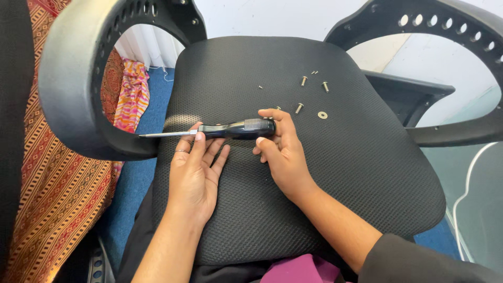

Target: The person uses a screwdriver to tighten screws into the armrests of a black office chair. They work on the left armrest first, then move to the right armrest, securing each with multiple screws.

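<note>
Gripping a black-handled steel screwdriver (230, 129), right hand (280, 152) fingers curled shut; left hand (196, 173) flat-open steadies its shaft; brass screws (299, 108) at 1 o'clock.

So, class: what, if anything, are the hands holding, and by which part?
A screwdriver: the right hand grips its black handle, while the left hand fingers steady the metal shaft.

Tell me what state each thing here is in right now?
Screwdriver: lying level across the seat, tip toward the left armrest.
Right hand: closed around the screwdriver's handle.
Left hand: flat, fingers resting on the shaft.
Screws: loose, scattered on the seat.
Washer: lying flat, apart from the screws.
</note>
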